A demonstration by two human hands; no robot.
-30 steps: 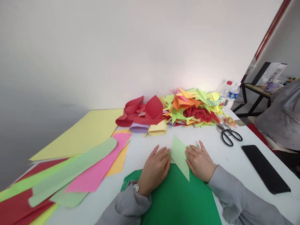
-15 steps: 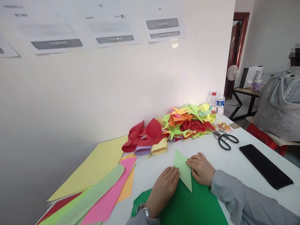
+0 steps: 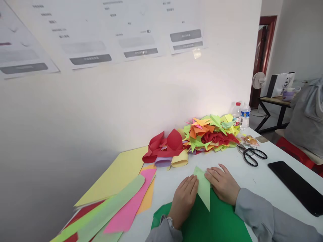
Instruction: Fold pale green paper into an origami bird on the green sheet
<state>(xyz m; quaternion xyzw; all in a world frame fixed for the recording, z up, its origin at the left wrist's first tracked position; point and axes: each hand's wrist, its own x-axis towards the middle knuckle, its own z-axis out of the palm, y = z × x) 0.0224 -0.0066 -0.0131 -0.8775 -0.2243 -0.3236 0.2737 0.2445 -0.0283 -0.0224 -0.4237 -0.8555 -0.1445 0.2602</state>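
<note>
A folded piece of light green paper point(image 3: 204, 188), pointed at top and bottom, lies between my two hands. Part of it rests over a green sheet point(image 3: 214, 223) on the white table. My left hand point(image 3: 185, 196), fingers close together, has its fingertips on the paper's left edge. At the paper's upper right edge, my right hand point(image 3: 224, 184) pinches with bent fingers, one finger lifted; its thumb is mostly hidden. A watch point(image 3: 170, 222) shows at the left wrist.
Coloured paper strips point(image 3: 123, 208) and a yellow sheet point(image 3: 113, 176) lie left. Red paper shapes point(image 3: 174, 143) and a pile of folded papers point(image 3: 214, 132) stand by the wall. Scissors point(image 3: 252, 155), a black phone point(image 3: 296, 186) and bottles point(image 3: 245, 116) are right. A person point(image 3: 309, 116) sits beyond.
The view has shifted, so everything appears further right and slightly lower. Both hands remain on the light green paper; a finger of the right hand is lifted a little more.
</note>
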